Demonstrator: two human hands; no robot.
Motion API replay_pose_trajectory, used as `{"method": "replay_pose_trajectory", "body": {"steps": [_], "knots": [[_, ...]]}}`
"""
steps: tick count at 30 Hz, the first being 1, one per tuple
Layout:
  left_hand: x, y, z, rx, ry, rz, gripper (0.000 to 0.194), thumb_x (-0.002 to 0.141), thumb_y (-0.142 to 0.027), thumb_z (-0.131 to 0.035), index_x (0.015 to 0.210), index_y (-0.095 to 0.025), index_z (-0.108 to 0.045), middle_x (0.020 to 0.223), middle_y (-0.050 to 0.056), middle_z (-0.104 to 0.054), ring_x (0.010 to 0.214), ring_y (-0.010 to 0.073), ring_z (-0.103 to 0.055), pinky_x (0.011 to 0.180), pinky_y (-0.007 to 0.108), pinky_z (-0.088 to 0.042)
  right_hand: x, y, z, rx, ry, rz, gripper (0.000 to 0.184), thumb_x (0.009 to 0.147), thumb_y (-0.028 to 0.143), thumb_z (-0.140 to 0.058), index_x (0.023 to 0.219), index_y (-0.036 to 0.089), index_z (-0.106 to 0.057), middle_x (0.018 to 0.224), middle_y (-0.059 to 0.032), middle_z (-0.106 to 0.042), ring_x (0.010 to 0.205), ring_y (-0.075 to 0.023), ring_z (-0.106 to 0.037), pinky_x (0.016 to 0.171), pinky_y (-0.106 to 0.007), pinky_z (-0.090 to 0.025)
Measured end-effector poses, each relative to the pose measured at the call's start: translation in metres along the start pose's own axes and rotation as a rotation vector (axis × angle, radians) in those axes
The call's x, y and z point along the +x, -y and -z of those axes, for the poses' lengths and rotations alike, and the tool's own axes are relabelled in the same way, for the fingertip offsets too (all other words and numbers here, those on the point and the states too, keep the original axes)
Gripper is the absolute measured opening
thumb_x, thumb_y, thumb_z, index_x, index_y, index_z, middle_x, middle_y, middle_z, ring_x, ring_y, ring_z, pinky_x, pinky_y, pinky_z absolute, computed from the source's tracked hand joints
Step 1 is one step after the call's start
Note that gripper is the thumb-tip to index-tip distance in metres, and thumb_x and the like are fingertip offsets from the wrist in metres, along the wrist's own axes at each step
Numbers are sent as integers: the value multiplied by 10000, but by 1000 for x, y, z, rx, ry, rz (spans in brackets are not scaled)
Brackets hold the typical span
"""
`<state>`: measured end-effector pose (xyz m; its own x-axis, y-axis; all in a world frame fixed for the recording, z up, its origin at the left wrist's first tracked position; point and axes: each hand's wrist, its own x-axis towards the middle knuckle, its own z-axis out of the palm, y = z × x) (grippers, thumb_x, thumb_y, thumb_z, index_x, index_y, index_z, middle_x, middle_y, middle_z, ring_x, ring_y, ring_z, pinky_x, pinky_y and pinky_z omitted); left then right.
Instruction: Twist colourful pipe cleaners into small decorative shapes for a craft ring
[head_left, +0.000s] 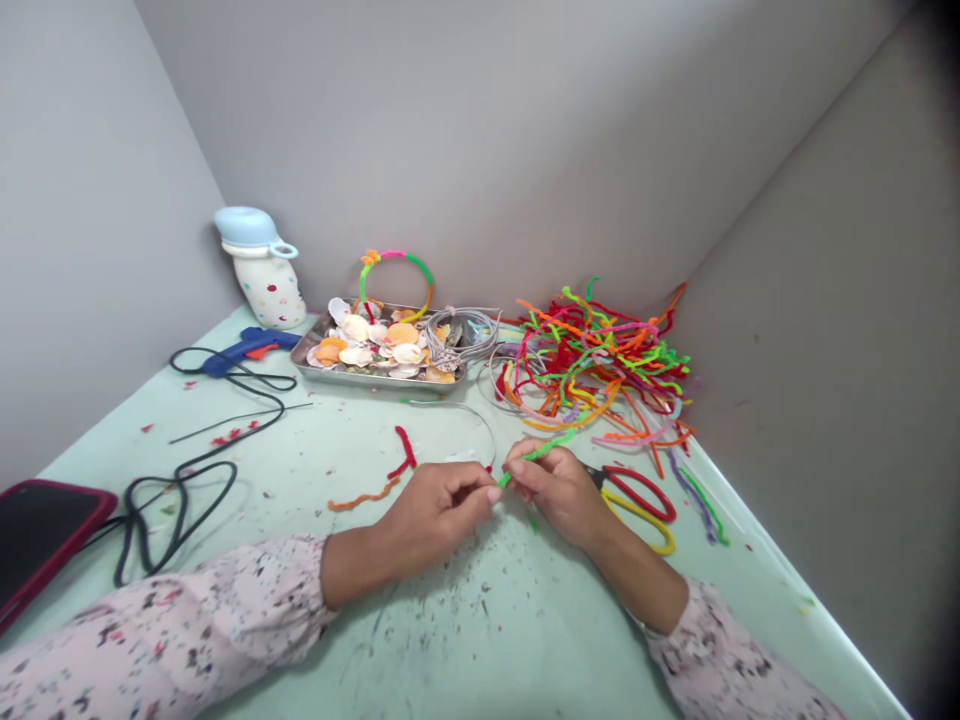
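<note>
A fuzzy bright green pipe cleaner [551,444] runs between my two hands above the middle of the table. My left hand [431,515] pinches its lower end between thumb and fingers. Closed around it a little further along is my right hand [559,488], with the free end sticking out up and to the right. A thin grey wire [484,420] curves down to my fingers, with a bit of red near its end; whether a hand grips it too is hidden. Left of my hands lie a red pipe cleaner piece [405,450] and an orange pipe cleaner piece [364,498].
Scissors [641,495] with red and yellow handles lie beside my right wrist. Behind are a pipe cleaner heap [600,350], a wire coil [469,335], a metal tray [375,380] of shells and a colourful ring [431,270]. Leftward: a bottle [266,280], blue glue gun [247,348], black cord [187,470], phone [45,540].
</note>
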<state>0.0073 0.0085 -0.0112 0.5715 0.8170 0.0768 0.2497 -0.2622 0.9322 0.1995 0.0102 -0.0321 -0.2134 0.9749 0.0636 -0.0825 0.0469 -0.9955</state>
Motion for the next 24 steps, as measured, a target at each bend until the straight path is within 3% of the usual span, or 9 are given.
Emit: {"method": "replay_pose_trajectory", "body": {"steps": [10,24], "knots": [[0,9,1,-255,36,131,317,899,-380,-453,790,-132,-618,634,9,-602,518,86,-525,485,188,-363,0,-5,3,1,40,2,195,796,373,-672,791,178,-670,625,13,-589,521,-94,-454,492,-221,-339],[10,3,6,-352,-119,259,294,829,-353,-482,658,-136,-581,492,-39,-490,401,56,-375,408,186,-279,-4,10,-6,-108,28,130,95,761,308,-713,796,222,-733,701,2,-627,551,-97,-487,507,-232,-361]]}}
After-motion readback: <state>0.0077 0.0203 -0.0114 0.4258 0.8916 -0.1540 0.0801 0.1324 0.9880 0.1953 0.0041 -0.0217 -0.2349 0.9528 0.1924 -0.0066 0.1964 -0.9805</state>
